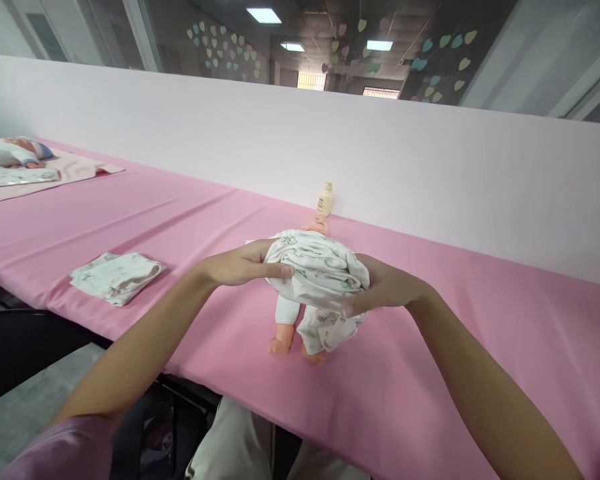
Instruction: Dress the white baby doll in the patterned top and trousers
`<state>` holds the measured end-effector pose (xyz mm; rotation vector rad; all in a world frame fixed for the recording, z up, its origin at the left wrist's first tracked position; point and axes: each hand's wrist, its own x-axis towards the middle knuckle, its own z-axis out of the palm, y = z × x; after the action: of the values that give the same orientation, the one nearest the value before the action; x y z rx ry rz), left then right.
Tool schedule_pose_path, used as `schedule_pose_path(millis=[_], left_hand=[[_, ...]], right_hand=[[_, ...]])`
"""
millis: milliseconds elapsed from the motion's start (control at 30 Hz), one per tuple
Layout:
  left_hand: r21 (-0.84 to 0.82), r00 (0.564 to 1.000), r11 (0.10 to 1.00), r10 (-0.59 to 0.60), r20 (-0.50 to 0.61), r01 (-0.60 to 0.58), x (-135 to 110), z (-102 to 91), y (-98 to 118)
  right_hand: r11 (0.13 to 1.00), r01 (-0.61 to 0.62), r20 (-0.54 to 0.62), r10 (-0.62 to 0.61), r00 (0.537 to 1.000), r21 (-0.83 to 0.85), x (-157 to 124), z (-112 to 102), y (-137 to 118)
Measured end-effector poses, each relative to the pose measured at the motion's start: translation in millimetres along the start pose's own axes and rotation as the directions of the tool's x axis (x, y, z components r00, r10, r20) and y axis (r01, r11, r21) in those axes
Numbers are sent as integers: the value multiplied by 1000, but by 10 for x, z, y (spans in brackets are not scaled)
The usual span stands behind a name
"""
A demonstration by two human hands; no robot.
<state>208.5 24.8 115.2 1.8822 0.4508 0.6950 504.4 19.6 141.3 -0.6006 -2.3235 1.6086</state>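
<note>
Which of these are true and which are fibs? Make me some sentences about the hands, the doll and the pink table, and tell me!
1. The left hand and right hand both hold a bunched cloth. True.

2. The doll lies on something green. False: the table cover is pink.

3. A bottle stands beyond the doll's head. True.

4. Nothing lies left of the doll in the picture. False: a folded cloth lies there.

5. The doll's head is nearest the camera. False: its feet are nearer.
</note>
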Motion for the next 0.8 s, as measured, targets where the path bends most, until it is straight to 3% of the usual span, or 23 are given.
schedule_pose_path(millis=[200,333,400,500,700,800], left_hand=[[64,993,997,-29,-115,36,-42,219,21],[102,979,994,-26,-201,47,-67,336,-13],[63,974,995,-65,-219,81,-102,392,-77],[-76,967,993,-110,-228,95,-184,491,-213],[-310,950,949,-146,-277,55,-499,820,-419],[-408,923,906,-247,-296,111,-700,1038,-454]], right_hand=[[993,-79,-102,70,992,-88,-31,102,-5],[998,43,-319,-23,947,54,-87,143,117],[985,94,-371,-35,928,142,-110,172,181],[981,77,-319,-15,948,181,-131,221,235],[992,-117,-45,119,992,49,-139,404,146],[981,-194,-55,195,979,20,-111,598,122]])
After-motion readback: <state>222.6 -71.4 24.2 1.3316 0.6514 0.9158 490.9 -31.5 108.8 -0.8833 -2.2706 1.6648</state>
